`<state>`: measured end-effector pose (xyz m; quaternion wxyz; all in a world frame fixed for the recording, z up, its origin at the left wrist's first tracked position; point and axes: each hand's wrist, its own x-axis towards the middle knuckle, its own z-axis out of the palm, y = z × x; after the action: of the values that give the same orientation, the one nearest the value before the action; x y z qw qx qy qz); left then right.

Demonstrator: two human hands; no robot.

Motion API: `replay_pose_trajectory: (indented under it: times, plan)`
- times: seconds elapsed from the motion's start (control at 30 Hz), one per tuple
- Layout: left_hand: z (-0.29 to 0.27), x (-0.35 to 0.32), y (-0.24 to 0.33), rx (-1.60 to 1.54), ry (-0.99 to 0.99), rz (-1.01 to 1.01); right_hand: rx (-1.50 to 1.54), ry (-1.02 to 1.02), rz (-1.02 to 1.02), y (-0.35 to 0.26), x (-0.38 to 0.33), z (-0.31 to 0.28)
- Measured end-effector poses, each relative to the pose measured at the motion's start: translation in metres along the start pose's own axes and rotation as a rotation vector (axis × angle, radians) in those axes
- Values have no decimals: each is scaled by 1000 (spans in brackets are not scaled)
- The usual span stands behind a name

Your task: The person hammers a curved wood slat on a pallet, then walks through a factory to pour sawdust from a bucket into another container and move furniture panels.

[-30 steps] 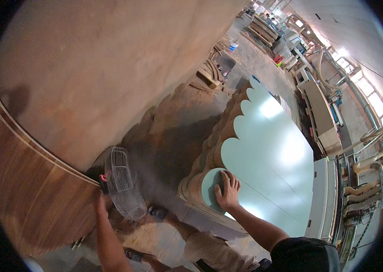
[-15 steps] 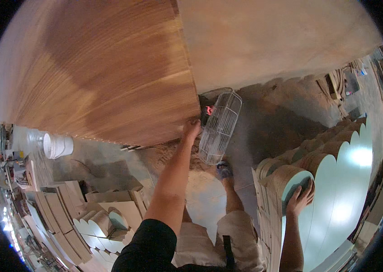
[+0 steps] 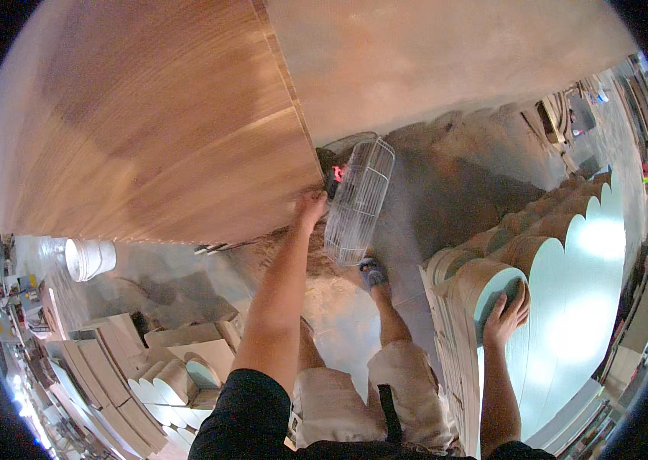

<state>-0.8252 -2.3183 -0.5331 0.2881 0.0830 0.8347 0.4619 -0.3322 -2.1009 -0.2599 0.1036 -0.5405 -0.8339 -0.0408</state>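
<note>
A large brown wood-grain panel [image 3: 178, 130] fills the upper left. My left hand [image 3: 311, 208] is closed at its lower right corner, with the fingertips partly hidden. Just right of that hand is a fan with a pale wire cage [image 3: 360, 201] and a small bright red part beside it. On the right, my right hand [image 3: 505, 314] lies against the pale green face of a round-ended board [image 3: 495, 290]. Its thumb is apart from the fingers, which reach the curved rim. That board belongs to a row of similar boards standing close together.
A broad tan surface [image 3: 447, 61] spans the top, and brown dust [image 3: 462, 165] covers the floor below it. On the left are a white bucket [image 3: 90, 259] and stacked boards [image 3: 109, 353]. My sandalled foot [image 3: 372, 272] is below the fan.
The view has shifted slightly, so the panel, fan and left hand appear a little farther left and higher. Both hands keep their places on the panel's corner and the round-ended board.
</note>
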Motion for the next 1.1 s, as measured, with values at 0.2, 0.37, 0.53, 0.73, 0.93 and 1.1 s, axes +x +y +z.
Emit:
replay_pose_trajectory:
  times: [0.2, 0.37, 0.53, 0.73, 0.93, 1.1]
  plan:
    - [8, 18, -44, 68, 148, -29, 10, -25, -27, -3, 5, 2]
    - [7, 6, -16, 102, 56, -107, -1, -59, -19, -5, 5, -2]
    - [15, 18, -35, 162, 185, 146, 7, -43, -35, -5, 5, 0]
    - [13, 18, -4, 320, 16, 118, -16, -28, -15, -2, 1, -5]
    - [-1, 4, 0, 460, 77, 45, 25, -46, -28, -7, 7, -1]
    - [-6, 5, -11, 480, 103, 77, 52, -51, -48, -10, 9, -1]
